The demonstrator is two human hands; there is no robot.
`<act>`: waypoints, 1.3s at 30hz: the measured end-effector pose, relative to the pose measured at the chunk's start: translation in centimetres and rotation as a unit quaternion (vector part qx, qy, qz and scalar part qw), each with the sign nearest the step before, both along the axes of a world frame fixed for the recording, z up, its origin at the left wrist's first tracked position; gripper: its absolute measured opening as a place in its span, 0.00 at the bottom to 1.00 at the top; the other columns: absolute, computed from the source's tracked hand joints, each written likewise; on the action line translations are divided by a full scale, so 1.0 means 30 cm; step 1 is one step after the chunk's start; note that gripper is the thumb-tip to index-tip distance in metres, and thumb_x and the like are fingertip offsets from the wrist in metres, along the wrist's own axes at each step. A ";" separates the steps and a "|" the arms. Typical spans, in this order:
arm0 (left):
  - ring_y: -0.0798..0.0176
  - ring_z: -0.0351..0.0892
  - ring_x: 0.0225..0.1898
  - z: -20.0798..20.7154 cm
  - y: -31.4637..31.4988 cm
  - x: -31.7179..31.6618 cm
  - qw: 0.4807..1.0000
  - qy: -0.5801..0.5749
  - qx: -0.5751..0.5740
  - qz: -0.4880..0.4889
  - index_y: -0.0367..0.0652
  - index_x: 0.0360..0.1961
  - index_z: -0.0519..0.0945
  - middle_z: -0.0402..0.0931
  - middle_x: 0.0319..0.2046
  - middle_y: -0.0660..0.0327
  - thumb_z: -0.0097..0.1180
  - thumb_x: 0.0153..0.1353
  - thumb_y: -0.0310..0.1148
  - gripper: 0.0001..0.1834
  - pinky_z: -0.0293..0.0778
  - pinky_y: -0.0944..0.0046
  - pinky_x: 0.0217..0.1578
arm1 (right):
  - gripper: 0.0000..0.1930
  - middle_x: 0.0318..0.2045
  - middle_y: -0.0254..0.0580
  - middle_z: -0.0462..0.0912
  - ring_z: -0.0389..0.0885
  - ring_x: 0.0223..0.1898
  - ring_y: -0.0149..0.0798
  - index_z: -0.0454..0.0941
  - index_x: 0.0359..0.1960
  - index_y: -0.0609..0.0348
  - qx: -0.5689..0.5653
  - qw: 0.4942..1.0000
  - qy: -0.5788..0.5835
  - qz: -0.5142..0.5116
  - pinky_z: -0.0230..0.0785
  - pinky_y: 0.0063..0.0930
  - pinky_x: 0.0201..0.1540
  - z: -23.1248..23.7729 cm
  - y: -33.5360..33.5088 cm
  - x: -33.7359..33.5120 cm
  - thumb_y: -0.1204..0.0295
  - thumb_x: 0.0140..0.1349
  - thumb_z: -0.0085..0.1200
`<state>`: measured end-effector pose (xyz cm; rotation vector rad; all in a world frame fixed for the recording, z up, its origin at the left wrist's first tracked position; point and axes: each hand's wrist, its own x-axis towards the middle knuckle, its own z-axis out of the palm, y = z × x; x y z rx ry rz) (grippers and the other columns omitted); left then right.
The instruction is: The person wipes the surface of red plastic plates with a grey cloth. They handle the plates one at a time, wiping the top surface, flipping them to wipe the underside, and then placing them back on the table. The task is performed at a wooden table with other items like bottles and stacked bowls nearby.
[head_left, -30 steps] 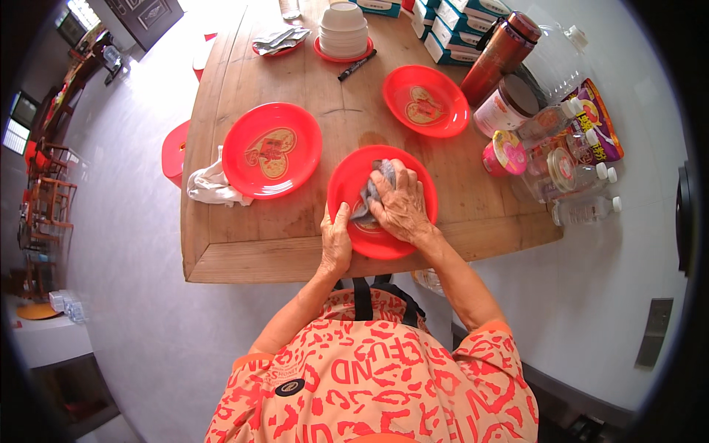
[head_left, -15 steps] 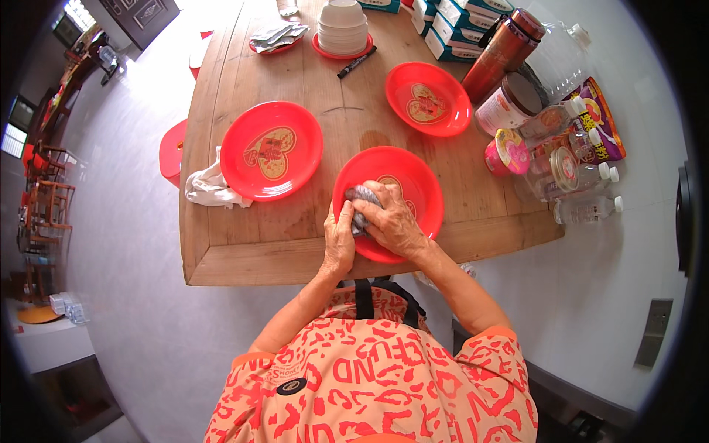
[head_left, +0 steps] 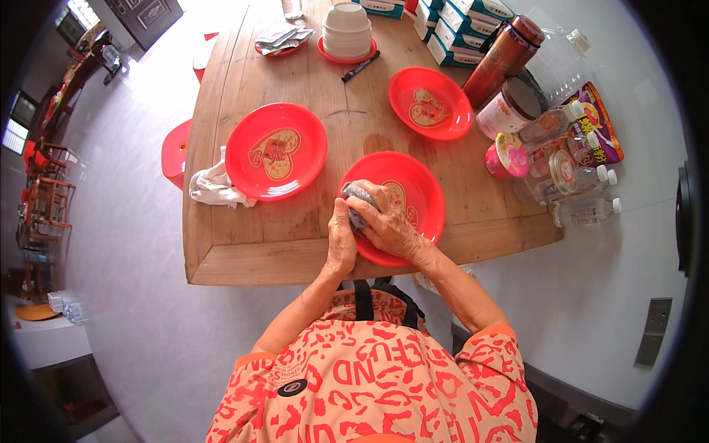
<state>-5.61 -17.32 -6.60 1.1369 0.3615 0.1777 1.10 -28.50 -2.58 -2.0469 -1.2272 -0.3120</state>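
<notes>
A round red plate (head_left: 427,192) with a gold heart pattern is in front of me at the table's near edge. My left hand (head_left: 341,240) holds its left rim, thumb up along the side; the other fingers are mostly hidden. In my right hand (head_left: 391,225) is a bunched grey cloth (head_left: 354,198), pressed against the plate's left inner side with the fingers curled over it. To the left lies a larger red plate (head_left: 306,155), partly over a crumpled white cloth (head_left: 214,184). Farther off on the right rests another red plate (head_left: 443,96).
Stacked white bowls (head_left: 346,31), silvery packets (head_left: 284,37) and a black marker (head_left: 360,66) lie at the far side of the wooden table (head_left: 258,247). Along the right stand a copper-coloured flask (head_left: 506,59), a lidded canister (head_left: 506,111), plastic bottles (head_left: 583,213) and teal-white boxes (head_left: 454,44).
My right hand and the grey cloth have shifted slightly over the plate's left side. The whole view has moved a little; my left hand keeps its place at the rim.
</notes>
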 end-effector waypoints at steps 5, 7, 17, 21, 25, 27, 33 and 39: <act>0.67 0.69 0.51 0.045 -0.002 -0.004 0.998 0.009 0.062 -0.011 0.36 0.58 0.69 0.72 0.50 0.59 0.28 0.74 0.52 0.30 0.65 0.65 0.55 | 0.19 0.54 0.46 0.67 0.67 0.53 0.52 0.72 0.47 0.51 -0.050 0.994 -0.096 -0.034 0.66 0.45 0.56 0.011 0.012 0.008 0.72 0.51 0.58; 0.66 0.70 0.51 0.027 -0.012 0.004 0.999 -0.006 0.049 0.016 0.34 0.59 0.68 0.73 0.50 0.57 0.30 0.74 0.48 0.28 0.66 0.66 0.54 | 0.18 0.54 0.45 0.67 0.68 0.52 0.51 0.72 0.45 0.51 -0.054 0.993 -0.100 -0.045 0.67 0.44 0.54 0.005 0.020 0.045 0.71 0.50 0.58; 0.65 0.71 0.51 0.051 -0.009 0.005 1.000 0.014 0.004 -0.007 0.32 0.58 0.68 0.73 0.51 0.56 0.36 0.73 0.47 0.28 0.68 0.65 0.55 | 0.13 0.50 0.45 0.70 0.70 0.48 0.48 0.74 0.41 0.52 -0.106 0.937 -0.173 -0.284 0.68 0.42 0.48 -0.027 0.004 0.150 0.72 0.52 0.54; 0.65 0.71 0.51 0.033 -0.016 0.006 0.998 0.003 0.059 0.006 0.32 0.57 0.69 0.73 0.51 0.56 0.35 0.73 0.49 0.29 0.68 0.64 0.54 | 0.15 0.51 0.49 0.69 0.70 0.47 0.50 0.74 0.42 0.56 -0.098 0.927 -0.157 -0.326 0.68 0.42 0.48 -0.015 -0.024 0.133 0.75 0.50 0.55; 0.64 0.70 0.52 0.038 -0.012 0.005 0.997 0.000 0.075 -0.010 0.31 0.59 0.68 0.72 0.52 0.55 0.34 0.73 0.47 0.28 0.66 0.64 0.55 | 0.24 0.52 0.54 0.66 0.68 0.50 0.57 0.71 0.45 0.55 -0.055 0.979 -0.085 -0.176 0.67 0.46 0.51 -0.023 -0.007 0.111 0.78 0.43 0.62; 0.62 0.69 0.54 0.040 -0.005 0.004 0.995 -0.006 0.099 -0.010 0.32 0.60 0.66 0.72 0.53 0.52 0.34 0.73 0.46 0.28 0.64 0.65 0.56 | 0.25 0.52 0.53 0.66 0.68 0.50 0.57 0.70 0.46 0.54 -0.022 0.994 -0.047 -0.095 0.67 0.46 0.52 -0.018 0.029 0.091 0.78 0.44 0.62; 0.63 0.69 0.54 0.058 -0.006 0.008 0.995 -0.013 0.093 -0.015 0.36 0.62 0.66 0.71 0.54 0.55 0.36 0.73 0.43 0.25 0.64 0.65 0.57 | 0.20 0.51 0.49 0.69 0.70 0.50 0.54 0.73 0.43 0.55 -0.028 0.984 -0.134 -0.115 0.68 0.45 0.51 -0.013 0.027 0.119 0.75 0.44 0.62; 0.62 0.71 0.52 0.064 -0.013 0.007 0.999 0.019 0.042 -0.015 0.35 0.60 0.67 0.73 0.51 0.54 0.36 0.73 0.43 0.25 0.66 0.64 0.55 | 0.17 0.51 0.48 0.70 0.71 0.49 0.51 0.75 0.42 0.55 -0.097 0.956 -0.164 -0.224 0.69 0.44 0.50 -0.016 -0.008 0.152 0.75 0.48 0.58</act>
